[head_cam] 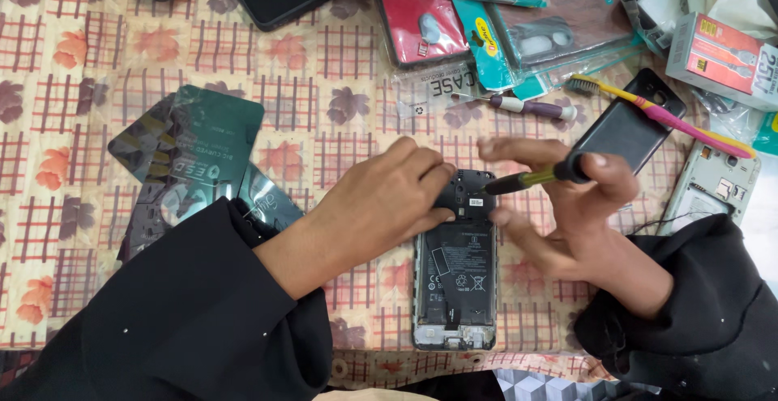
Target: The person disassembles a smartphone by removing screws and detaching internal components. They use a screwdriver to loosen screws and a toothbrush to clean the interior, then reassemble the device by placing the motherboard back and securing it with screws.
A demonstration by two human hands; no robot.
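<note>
the opened phone (455,275) is lying back-up on the surface (340,85), its long axis running away from the person, top end far. the left hand (389,198) is pressing flat on that top end, fingers curled over it, gripping nothing else. the right hand (567,206) is closing around a screwdriver (539,177), whose tip is pointing left onto the phone's upper part, just beside the left fingers. the checked cloth is crowded: a toothbrush (656,112), a back cover (628,125), packets (194,158) all around.
</note>
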